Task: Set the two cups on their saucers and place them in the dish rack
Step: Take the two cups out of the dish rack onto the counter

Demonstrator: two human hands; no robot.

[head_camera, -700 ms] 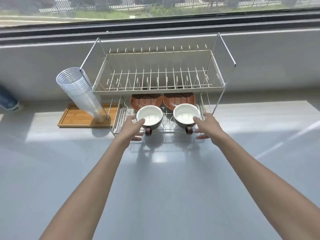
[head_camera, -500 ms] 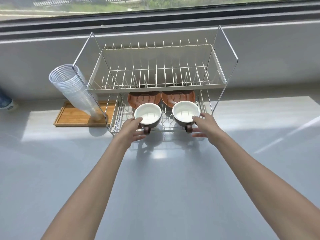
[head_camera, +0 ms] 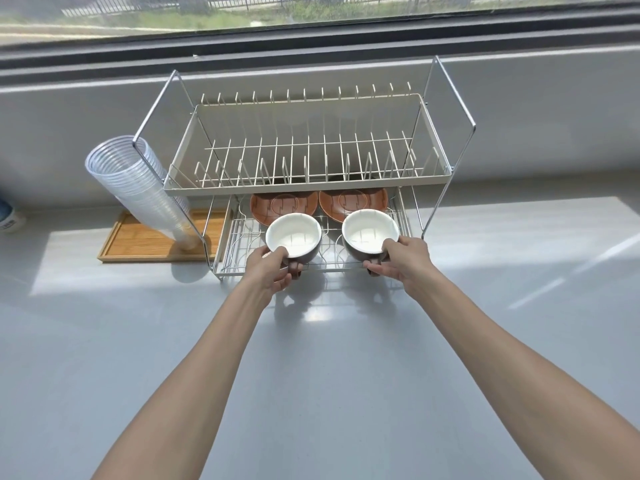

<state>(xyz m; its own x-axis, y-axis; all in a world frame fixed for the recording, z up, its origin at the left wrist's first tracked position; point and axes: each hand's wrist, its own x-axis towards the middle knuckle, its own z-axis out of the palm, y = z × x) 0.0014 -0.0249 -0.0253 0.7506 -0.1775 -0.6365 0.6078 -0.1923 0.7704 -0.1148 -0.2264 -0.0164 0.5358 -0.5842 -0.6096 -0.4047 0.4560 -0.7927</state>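
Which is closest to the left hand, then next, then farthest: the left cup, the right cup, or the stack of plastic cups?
From the left hand:
1. Left cup, held in that hand, at the lower rack's front.
2. Right cup, beside it, in the right hand.
3. Stack of plastic cups, leaning on the wooden tray, far left.

- We count 2 cups: left cup point(head_camera: 293, 234) and right cup point(head_camera: 370, 231), both white inside, dark outside.
- 2 brown saucers: left saucer point(head_camera: 277, 204), right saucer point(head_camera: 360, 201).
- 1 dish rack point(head_camera: 308, 188), 2 tiers.
- 2 hands in view: left hand point(head_camera: 268, 271), right hand point(head_camera: 403, 259), one per cup.
- 1 wooden tray point(head_camera: 138, 242).
- 1 stack of clear plastic cups point(head_camera: 138, 185); we can't count the cups in it.
- 1 partly visible white-and-blue object point(head_camera: 8, 218) at the left edge; can't tell what it is.
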